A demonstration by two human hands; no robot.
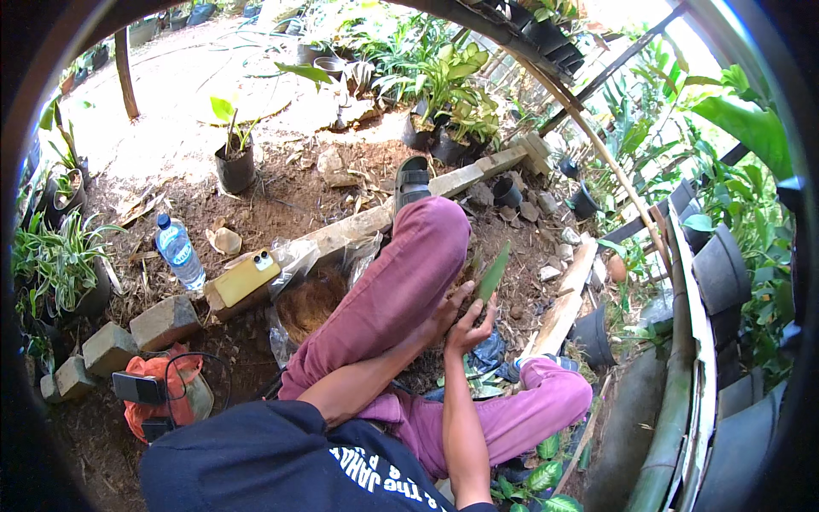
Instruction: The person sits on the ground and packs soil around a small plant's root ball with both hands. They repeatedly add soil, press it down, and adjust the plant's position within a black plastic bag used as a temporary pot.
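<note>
A pointed green leaf (pixel 494 275) stands up from between my two hands, above the bent knee. My right hand (pixel 472 328) has its fingers curled around the leaf's base. Against it, from the left, my left hand (pixel 450 308) grips a dark clump at the base of the same plant; its palm and part of the clump are hidden. Coconut-like brown fibre (pixel 313 304) lies in clear plastic left of the raised leg. Below the hands are a dark blue plastic bag (pixel 487 352) and some cut leaves.
A yellow phone (pixel 243 285) rests on a block beside a water bottle (pixel 180 253). At lower left are concrete blocks (pixel 165 322) and an orange bag (pixel 192 371) with a cable. A potted plant (pixel 235 168) stands ahead; black pots (pixel 721 269) line the right.
</note>
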